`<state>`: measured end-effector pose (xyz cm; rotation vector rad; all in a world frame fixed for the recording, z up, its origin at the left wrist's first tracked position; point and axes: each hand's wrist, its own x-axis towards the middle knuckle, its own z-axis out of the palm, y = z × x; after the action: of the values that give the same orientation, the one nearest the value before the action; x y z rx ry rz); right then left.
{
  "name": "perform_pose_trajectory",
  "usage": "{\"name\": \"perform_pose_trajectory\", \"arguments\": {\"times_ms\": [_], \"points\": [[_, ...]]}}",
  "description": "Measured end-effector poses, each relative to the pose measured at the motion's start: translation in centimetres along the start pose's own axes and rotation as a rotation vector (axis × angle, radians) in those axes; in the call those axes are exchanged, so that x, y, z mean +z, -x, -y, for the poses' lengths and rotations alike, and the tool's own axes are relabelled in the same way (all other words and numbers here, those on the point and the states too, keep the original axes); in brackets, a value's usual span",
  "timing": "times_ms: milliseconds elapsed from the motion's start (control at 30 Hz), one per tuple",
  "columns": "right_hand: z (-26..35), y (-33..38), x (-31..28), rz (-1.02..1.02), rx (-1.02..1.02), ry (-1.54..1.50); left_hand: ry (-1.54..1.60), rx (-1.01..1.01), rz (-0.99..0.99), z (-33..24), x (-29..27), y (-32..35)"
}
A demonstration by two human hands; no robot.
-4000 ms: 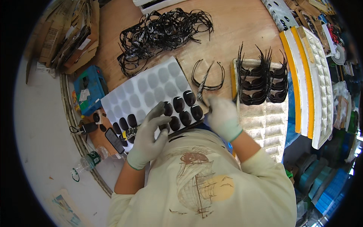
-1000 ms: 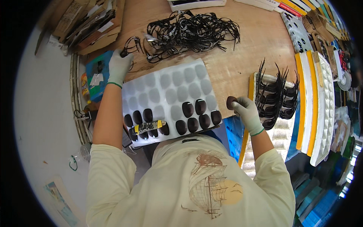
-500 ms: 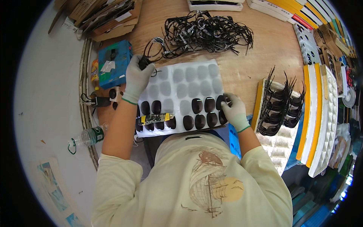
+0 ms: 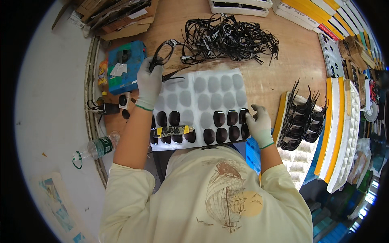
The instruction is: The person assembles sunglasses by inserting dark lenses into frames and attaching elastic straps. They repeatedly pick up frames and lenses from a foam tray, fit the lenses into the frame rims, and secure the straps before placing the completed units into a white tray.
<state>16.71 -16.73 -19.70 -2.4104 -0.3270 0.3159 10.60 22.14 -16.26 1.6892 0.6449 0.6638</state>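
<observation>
black oval-rimmed plastic glasses frame [image 4: 173, 42] is looking light, best held rim-side; left hand [image 4: 150, 82] is pinching it, right hand [image 4: 259, 124] resting half-open, empty.

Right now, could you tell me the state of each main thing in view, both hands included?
Left hand: gloved, closed on a black glasses frame.
Right hand: gloved, fingers parted, by the white sheet.
White sheet: flat, partly covered.
Dark lenses: lying in rows.
Patterned strip: lying across some lenses.
Frame heap: tangled.
White tray: partly filled with stacked frames.
</observation>
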Motion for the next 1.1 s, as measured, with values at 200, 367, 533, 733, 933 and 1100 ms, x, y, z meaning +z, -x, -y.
{"name": "perform_pose_trajectory", "arguments": {"times_ms": [200,367,533,733,933,1100], "points": [[0.0,0.0,0.9,0.133,0.109,0.196,0.132,-0.214,-0.063,0.4,1.5,-2.5],[0.9,0.5,1.3,-0.025,0.056,0.268,-0.127,-0.292,-0.003,4.6,1.7,-6.0],[4.5,0.5,0.7,-0.019,-0.301,0.223,-0.078,-0.214,-0.050,6.3,2.8,-6.3],[13.4,1.2,8.8,0.608,-0.897,0.247,-0.004,-0.204,-0.021,2.5,2.5,-5.2],[14.5,1.8,13.0,0.649,-1.048,0.495,0.071,-0.091,-0.005,-3.4,-3.0,-1.3],[16.9,-0.5,12.3,0.465,-0.860,0.287,0.152,-0.158,-0.130,-5.6,-5.7,4.7]]}}
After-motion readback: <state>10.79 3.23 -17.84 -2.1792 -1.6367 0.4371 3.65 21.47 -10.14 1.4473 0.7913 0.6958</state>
